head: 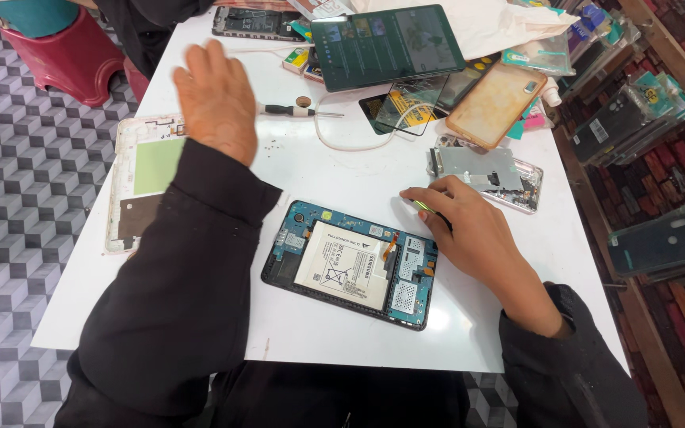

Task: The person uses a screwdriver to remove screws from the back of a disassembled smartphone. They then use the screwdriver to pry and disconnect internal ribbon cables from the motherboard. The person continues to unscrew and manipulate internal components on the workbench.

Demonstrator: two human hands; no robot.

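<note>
Blue circuitry is lying bare in the opened tablet [350,264] as we are pinching a thin tool [424,208] in our right hand [469,234], left hand [216,99] hovering spread-fingered; a slip could be gouging the battery [342,265]

Opened tablet [350,265] sits low centre of the frame on a white table [342,170], back off, battery and blue boards showing. Right hand [473,234] rests at its upper right corner, pinching a small yellow-green tool [423,207]. Left hand [216,99] hovers open, upper left, near a screwdriver [295,110]. Back cover [140,182] lies at the left edge.
</note>
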